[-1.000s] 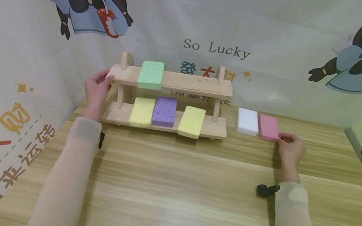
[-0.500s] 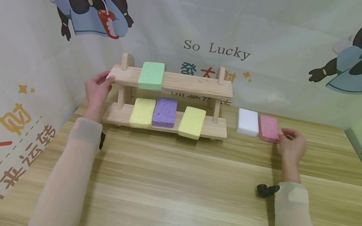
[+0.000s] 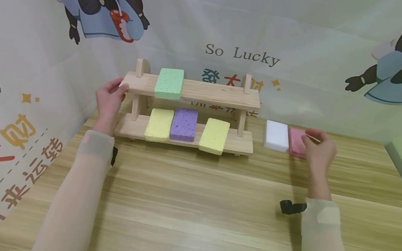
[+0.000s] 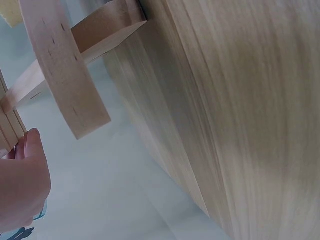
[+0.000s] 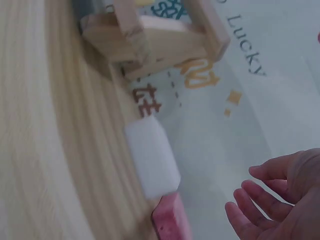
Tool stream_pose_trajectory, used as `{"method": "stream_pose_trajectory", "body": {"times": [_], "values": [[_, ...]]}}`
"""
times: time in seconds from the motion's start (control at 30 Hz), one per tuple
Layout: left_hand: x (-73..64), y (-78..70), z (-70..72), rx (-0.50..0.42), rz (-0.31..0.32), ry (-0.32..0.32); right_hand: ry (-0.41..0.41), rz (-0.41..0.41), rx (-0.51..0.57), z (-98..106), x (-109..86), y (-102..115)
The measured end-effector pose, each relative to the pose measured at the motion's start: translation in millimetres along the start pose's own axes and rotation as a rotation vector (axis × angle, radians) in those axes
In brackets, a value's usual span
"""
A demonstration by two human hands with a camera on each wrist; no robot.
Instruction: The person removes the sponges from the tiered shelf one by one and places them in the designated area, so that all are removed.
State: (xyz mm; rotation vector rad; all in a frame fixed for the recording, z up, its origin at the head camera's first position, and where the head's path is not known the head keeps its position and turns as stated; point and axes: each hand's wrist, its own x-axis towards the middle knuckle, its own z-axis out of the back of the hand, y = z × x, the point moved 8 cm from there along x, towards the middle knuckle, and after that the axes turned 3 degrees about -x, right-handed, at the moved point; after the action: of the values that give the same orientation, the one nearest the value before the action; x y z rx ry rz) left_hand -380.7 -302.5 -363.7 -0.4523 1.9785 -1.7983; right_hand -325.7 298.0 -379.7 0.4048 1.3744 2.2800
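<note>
My left hand [image 3: 109, 99] grips the left end of the upper board of a two-tier wooden shelf [image 3: 219, 93]. In the left wrist view its fingers [image 4: 34, 142] lie at the board's end. My right hand [image 3: 320, 152] hovers over the right part of a pink sponge [image 3: 297, 140], partly hiding it. The right wrist view shows that hand's fingers [image 5: 250, 202] loosely bent with nothing between them, apart from the sponge. A white sponge [image 3: 276, 135] lies just left of the pink one, on the table.
A green sponge [image 3: 169, 83] leans on the upper tier. On the lower tier are a yellow sponge [image 3: 159, 125], a purple sponge [image 3: 184, 124] beside it and another yellow sponge [image 3: 214, 136] farther right. A printed cloth [image 3: 307, 38] hangs behind the wooden table [image 3: 191, 207].
My right hand has left the pink sponge's right edge, rising and shifting left above it. The left hand keeps its grip on the shelf. The sponges stay where they were.
</note>
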Motion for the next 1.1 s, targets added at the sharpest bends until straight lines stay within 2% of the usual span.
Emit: {"method": "stream_pose_trajectory", "body": {"times": [0.17, 0.5, 0.73, 1.1], "values": [[-1.4, -2.2, -0.2, 0.001, -0.004, 0.002, -0.004, 0.081, 0.078, -6.8, -8.6, 27.2], [-0.6, -4.5, 0.9, 0.024, -0.021, -0.007, 0.042, 0.220, 0.108, -35.5, -23.8, 77.0], [0.8, -3.0, 1.0, 0.014, -0.019, -0.001, 0.124, 0.296, 0.150, -65.2, -34.2, 108.8], [-0.2, -0.1, 0.8, 0.019, -0.013, -0.006, 0.258, 0.352, 0.182, -114.7, -57.6, 143.9]]}}
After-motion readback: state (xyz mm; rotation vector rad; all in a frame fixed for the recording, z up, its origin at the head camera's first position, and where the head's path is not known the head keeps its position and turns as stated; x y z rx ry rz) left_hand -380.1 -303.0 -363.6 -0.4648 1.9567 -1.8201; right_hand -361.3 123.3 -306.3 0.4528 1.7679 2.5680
